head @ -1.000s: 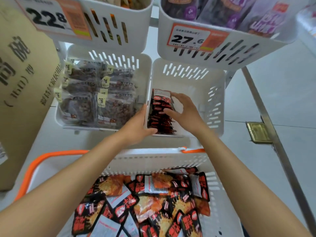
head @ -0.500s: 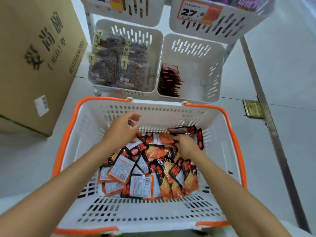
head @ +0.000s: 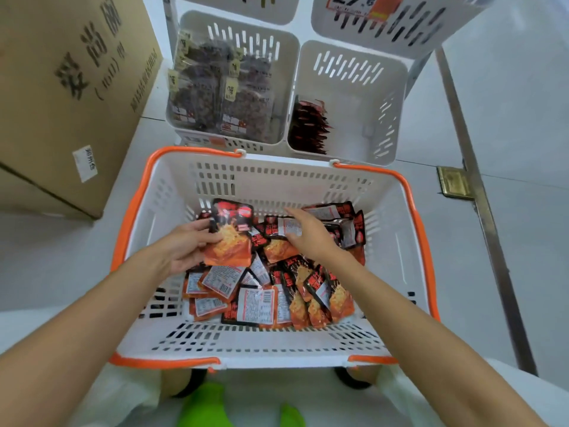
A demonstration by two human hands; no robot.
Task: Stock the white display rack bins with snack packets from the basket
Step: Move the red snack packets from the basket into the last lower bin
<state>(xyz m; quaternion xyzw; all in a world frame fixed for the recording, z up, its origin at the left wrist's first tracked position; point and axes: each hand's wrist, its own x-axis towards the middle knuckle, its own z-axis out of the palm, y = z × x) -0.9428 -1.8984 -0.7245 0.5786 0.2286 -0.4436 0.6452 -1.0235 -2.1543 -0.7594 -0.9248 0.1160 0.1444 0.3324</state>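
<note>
While both over the basket [head: 172,211], left hand [head: 184,246] pinching 1 snack packet [head: 231,241]; right hand [head: 309,237] spread over the pile [head: 271,300]

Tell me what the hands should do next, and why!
Probably the right hand should pinch one packet from the pile beneath it. The left hand grips an orange packet, while the right is open and holds nothing. The lower right bin has only a short row of red packets by its left wall, so more seem needed.
</note>
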